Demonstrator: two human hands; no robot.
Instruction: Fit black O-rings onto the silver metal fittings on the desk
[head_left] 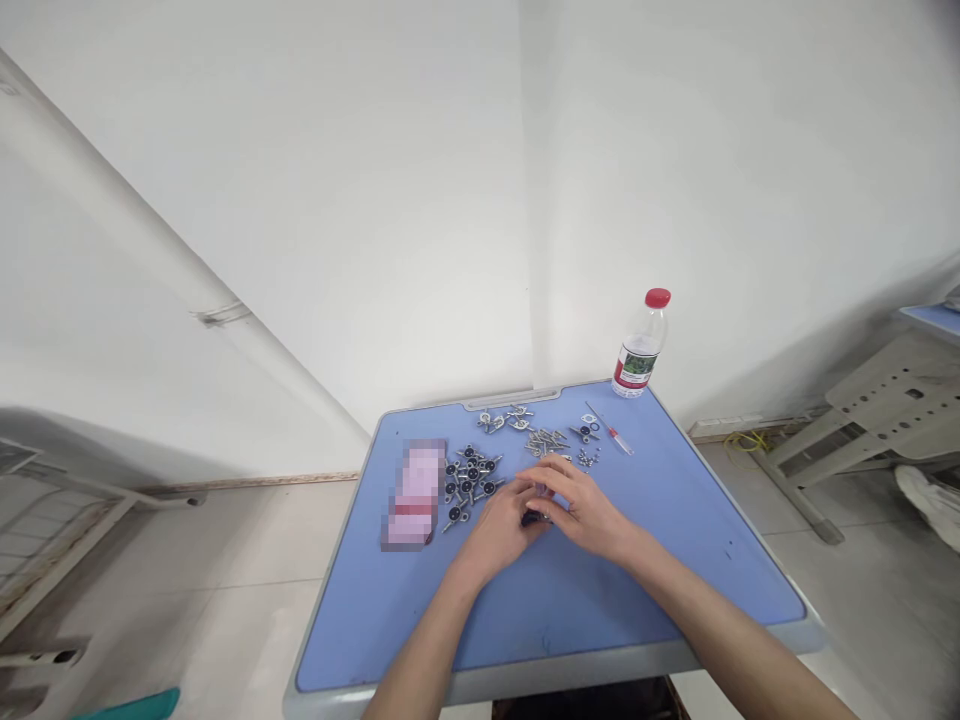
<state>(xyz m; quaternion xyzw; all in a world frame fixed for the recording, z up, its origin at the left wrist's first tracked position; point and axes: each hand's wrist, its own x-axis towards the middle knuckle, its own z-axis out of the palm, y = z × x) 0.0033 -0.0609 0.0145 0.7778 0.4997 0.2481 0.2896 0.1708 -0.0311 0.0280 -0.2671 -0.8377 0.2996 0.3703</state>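
Observation:
Both my hands meet at the middle of a blue table (675, 570). My left hand (501, 524) and my right hand (581, 503) are closed together around a small dark part (534, 517) that shows between the fingers. Just left of them lies a cluster of black-and-silver fittings (469, 482). Further back lie silver wing-shaped pieces (506, 419), a heap of small metal screws (546, 441) and a few washers (589, 430).
A blurred pink object (415, 494) lies at the table's left. A thin red-handled tool (615, 433) and a red-capped water bottle (641, 346) sit at the back right. A white wall stands behind, and another desk's frame (877, 410) is at the right.

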